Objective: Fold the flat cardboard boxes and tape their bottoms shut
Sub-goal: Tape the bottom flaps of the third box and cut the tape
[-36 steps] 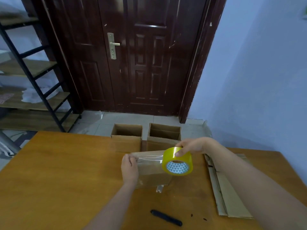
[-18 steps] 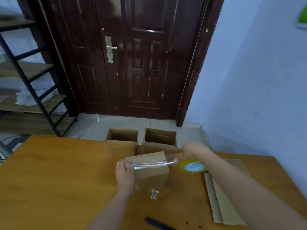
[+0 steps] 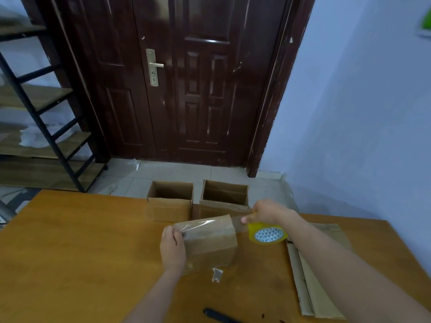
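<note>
Hands (image 3: 173,248) over wooden table (image 3: 81,241) (door (image 3: 186,89) beyond)

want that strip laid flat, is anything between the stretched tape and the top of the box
Nothing visible. The tape strip runs from the left hand to the roll in the right hand, just over the box, whose top is bare.

Dark door (image 3: 186,89), black shelf rack (image 3: 46,127)
</note>
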